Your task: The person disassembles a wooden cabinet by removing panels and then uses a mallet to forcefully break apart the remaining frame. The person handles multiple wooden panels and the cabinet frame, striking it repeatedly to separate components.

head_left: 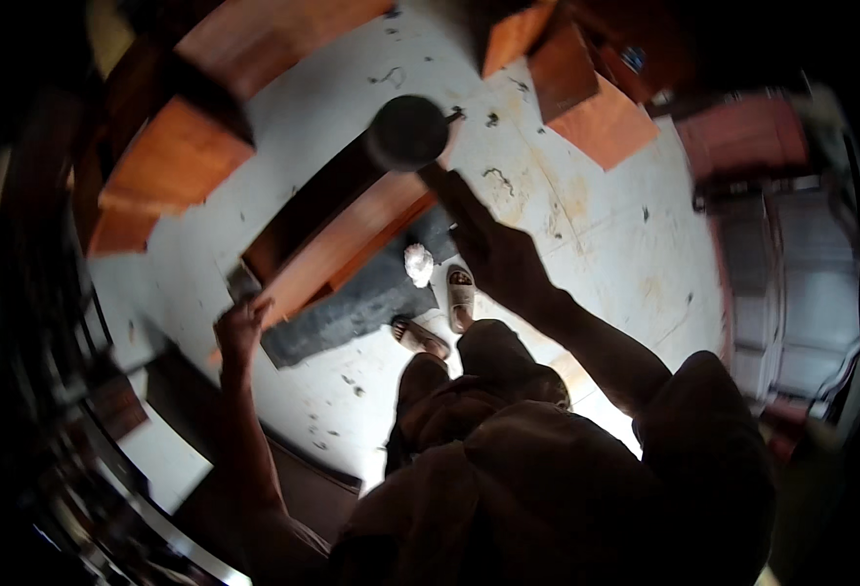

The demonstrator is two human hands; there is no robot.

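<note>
My right hand [498, 256] is wrapped round the handle of a mallet with a dark, round head [407, 133]. The head is up over the far end of a long, reddish-brown wooden piece [356, 230], box-like with a dark side; whether they touch I cannot tell. At the near left end of that piece, my left hand [239, 330] grips its corner with the fingers closed. Under the wood lies a black mat [337, 322] on the floor. A crumpled white thing [418, 265] rests on the mat near my sandalled feet.
Brown wooden boxes [181, 151] stand at the far left, and others [601, 122] at the far right. Along the right side is a pale panelled piece of furniture [791, 283] beside a reddish one [747, 137]. Small dark scraps lie about the pale floor [606, 254].
</note>
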